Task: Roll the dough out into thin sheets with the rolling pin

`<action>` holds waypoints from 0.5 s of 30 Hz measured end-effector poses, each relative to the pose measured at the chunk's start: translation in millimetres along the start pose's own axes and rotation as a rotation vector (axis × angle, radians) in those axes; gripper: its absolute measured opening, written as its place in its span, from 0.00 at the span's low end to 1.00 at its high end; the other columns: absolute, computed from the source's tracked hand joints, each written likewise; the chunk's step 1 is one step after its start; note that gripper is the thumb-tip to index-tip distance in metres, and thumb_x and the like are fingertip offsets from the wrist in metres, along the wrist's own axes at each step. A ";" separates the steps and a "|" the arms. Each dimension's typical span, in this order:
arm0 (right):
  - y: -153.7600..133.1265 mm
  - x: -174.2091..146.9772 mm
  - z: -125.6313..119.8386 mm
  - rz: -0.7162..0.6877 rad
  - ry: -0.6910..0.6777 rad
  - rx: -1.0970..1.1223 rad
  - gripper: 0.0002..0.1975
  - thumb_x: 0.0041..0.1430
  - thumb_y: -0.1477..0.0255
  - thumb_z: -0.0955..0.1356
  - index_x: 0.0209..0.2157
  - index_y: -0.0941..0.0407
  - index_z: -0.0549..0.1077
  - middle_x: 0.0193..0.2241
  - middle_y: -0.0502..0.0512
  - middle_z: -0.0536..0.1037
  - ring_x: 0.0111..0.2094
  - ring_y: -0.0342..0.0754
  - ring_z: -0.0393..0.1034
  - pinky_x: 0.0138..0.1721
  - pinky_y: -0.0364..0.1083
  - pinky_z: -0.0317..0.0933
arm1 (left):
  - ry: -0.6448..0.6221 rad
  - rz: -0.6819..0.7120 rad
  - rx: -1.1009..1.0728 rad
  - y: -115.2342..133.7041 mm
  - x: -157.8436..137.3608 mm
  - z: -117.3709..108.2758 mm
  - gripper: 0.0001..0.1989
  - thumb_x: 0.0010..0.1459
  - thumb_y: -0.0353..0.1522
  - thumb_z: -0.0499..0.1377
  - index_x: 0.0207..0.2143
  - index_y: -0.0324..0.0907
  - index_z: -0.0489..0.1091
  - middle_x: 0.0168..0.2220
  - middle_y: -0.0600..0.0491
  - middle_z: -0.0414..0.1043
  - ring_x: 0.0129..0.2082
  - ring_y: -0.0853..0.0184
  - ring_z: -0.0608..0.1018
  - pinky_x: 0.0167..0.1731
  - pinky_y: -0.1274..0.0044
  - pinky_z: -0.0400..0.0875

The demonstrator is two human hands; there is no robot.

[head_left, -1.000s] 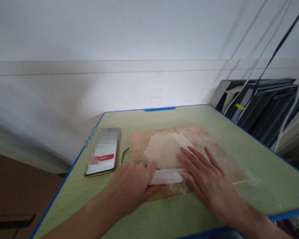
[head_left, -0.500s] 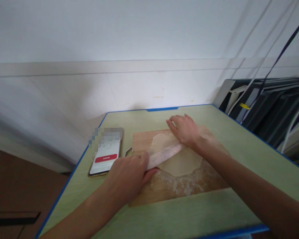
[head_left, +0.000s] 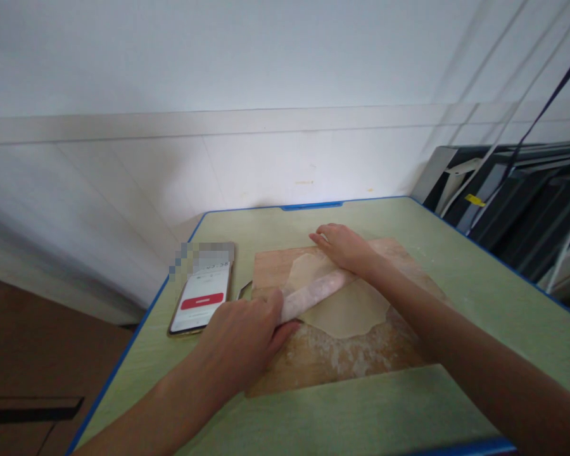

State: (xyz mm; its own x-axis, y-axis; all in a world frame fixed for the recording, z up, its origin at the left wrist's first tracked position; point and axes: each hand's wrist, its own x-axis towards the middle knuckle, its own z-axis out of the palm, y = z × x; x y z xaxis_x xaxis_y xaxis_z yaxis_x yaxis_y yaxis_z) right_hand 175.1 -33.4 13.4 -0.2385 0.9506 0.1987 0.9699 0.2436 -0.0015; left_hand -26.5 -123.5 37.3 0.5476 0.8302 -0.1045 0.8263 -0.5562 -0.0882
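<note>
A flour-dusted rolling pin (head_left: 313,295) lies slantwise across a thin, flat sheet of dough (head_left: 349,313). My left hand (head_left: 251,326) is closed around the pin's near left end, thumb underneath. Over the far right end rests my right hand (head_left: 346,247), its palm covering that end and its fingers bent together past the far side. How firmly the right fingers touch the pin is hidden. Beneath the dough is a wooden board (head_left: 285,373), with loose flour (head_left: 361,354) scattered in front of the sheet.
A smartphone (head_left: 204,297) with a lit screen lies left of the board. The pale green table (head_left: 361,411) has a blue edge and stands against a white wall (head_left: 247,164). Dark flat panels (head_left: 527,196) and hanging cables (head_left: 527,126) are at the right.
My right hand has shifted slightly left and its raised fingers have come down and closer together. My left hand keeps its hold on the rolling pin. The view has turned slightly.
</note>
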 end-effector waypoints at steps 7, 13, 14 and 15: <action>4.0 -29.3 -0.9 -0.101 -0.047 0.038 0.18 0.64 0.69 0.54 0.40 0.57 0.72 0.41 0.59 0.75 0.44 0.48 0.68 0.44 0.45 0.57 | -0.013 0.016 0.009 2.4 -1.0 -1.2 0.12 0.62 0.39 0.46 0.36 0.42 0.63 0.29 0.50 0.73 0.27 0.58 0.76 0.23 0.73 0.66; -1.1 -59.5 -2.3 -0.018 0.018 0.053 0.22 0.64 0.65 0.52 0.50 0.60 0.66 0.51 0.61 0.68 0.54 0.52 0.59 0.52 0.53 0.51 | -0.025 0.057 0.033 4.8 -1.9 1.5 0.14 0.62 0.40 0.44 0.37 0.41 0.63 0.29 0.48 0.73 0.27 0.55 0.76 0.22 0.70 0.67; -2.8 -66.1 -2.9 0.001 0.032 0.054 0.22 0.64 0.65 0.52 0.51 0.60 0.65 0.52 0.60 0.67 0.54 0.52 0.58 0.53 0.54 0.51 | -0.028 0.064 0.031 5.3 -2.2 2.1 0.14 0.62 0.40 0.44 0.37 0.41 0.63 0.29 0.48 0.73 0.27 0.55 0.76 0.22 0.70 0.67; -4.7 -72.8 -3.8 0.013 0.049 0.056 0.22 0.64 0.65 0.52 0.52 0.59 0.64 0.53 0.60 0.67 0.54 0.52 0.58 0.54 0.55 0.50 | -0.030 0.071 0.028 5.8 -2.4 2.7 0.14 0.62 0.40 0.44 0.36 0.41 0.63 0.30 0.48 0.73 0.27 0.55 0.76 0.23 0.70 0.68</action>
State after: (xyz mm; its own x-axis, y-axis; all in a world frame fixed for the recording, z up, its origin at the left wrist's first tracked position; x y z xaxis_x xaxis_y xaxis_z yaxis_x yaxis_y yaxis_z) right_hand 188.1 -104.5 2.6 -0.2221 0.9435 0.2460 0.9682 0.2433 -0.0590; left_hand -23.4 -128.8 34.3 0.5999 0.7874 -0.1415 0.7814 -0.6147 -0.1076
